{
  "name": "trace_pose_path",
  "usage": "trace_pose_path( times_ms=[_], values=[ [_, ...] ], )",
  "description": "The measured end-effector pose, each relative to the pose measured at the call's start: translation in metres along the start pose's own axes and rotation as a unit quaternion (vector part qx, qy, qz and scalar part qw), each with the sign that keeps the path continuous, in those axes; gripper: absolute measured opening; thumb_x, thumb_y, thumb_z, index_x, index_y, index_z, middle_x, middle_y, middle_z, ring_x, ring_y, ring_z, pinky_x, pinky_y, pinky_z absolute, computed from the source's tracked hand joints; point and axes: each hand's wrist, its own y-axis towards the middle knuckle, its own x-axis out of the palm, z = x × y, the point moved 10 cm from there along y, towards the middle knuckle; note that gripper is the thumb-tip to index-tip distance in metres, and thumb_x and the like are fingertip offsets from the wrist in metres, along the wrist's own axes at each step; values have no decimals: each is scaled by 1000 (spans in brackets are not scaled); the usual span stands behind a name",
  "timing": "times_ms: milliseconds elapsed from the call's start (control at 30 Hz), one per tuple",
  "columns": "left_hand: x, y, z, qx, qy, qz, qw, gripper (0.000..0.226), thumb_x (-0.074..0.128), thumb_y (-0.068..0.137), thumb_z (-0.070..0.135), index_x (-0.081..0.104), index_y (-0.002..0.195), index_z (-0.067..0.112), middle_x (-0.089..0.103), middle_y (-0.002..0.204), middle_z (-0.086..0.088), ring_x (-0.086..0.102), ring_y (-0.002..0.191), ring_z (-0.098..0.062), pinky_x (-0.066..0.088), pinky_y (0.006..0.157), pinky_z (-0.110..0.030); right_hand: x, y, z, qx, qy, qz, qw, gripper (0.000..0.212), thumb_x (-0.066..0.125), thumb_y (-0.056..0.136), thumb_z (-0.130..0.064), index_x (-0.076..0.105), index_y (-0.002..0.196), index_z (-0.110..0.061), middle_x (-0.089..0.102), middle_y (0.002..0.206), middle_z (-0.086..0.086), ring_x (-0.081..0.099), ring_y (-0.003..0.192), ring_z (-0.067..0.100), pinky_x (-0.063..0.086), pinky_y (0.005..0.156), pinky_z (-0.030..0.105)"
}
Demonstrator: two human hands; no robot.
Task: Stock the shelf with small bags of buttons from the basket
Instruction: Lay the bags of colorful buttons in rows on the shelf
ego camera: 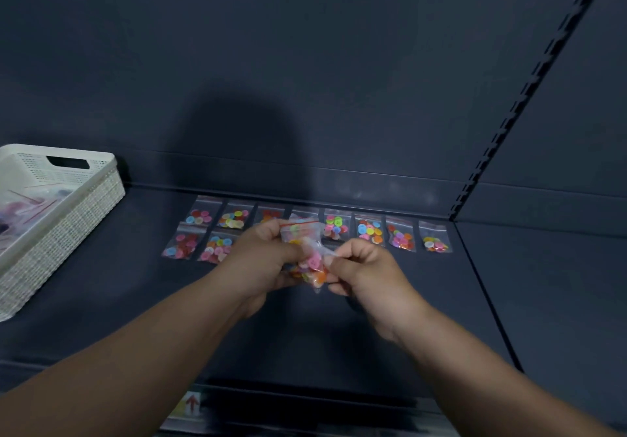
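Note:
Over the middle of the dark shelf (101,287) my left hand (261,260) grips a small bundle of clear button bags (300,233) with red zip strips. My right hand (366,277) pinches one bag (314,267) of that bundle, full of pink, orange and yellow buttons. Both hands meet just in front of the stocked bags. A back row of several bags (369,229) lies along the shelf's rear edge, and two more bags (198,245) start a second row at the left. The white woven basket (64,219) stands on the shelf at the far left, with more bags inside.
The dark back panel (305,63) rises behind the rows. A slotted upright (509,121) runs diagonally at the right, where an adjoining shelf section (559,284) begins. A label with a red arrow (191,402) sits on the front edge below my arms.

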Motion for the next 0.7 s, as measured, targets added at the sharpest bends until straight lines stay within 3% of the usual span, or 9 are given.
trace_pose_path(
  times_ms=[200,367,533,700],
  values=[
    [10,6,-5,-23,-23,9,999,18,58,87,-2,62,100,10,70,81,-6,68,63,-15,56,53,-28,-37,-1,11,41,68,48,996,21,59,86,3,50,75,-12,55,64,5,58,53,8,53,56,24],
    [19,10,-11,-41,5,6,999,17,58,87,-4,62,95,11,68,84,-7,66,67,-16,58,56,-29,-62,-3,6,15,54,79,995,28,57,82,11,56,90,-16,58,74,2,55,59,12,44,54,23],
    [25,13,-16,-49,14,6,999,19,58,86,-5,62,96,11,67,90,-9,66,74,-19,55,52,-26,-93,1,5,-10,38,112,993,41,51,81,20,59,102,-15,64,81,4,58,66,17,47,61,28],
    [30,10,-17,-48,22,-3,999,21,57,87,-4,63,101,10,69,91,-9,67,73,-18,55,53,-26,-110,6,17,-18,-58,135,989,49,52,80,20,59,103,-22,60,100,2,58,82,12,49,56,14]
  ],
)
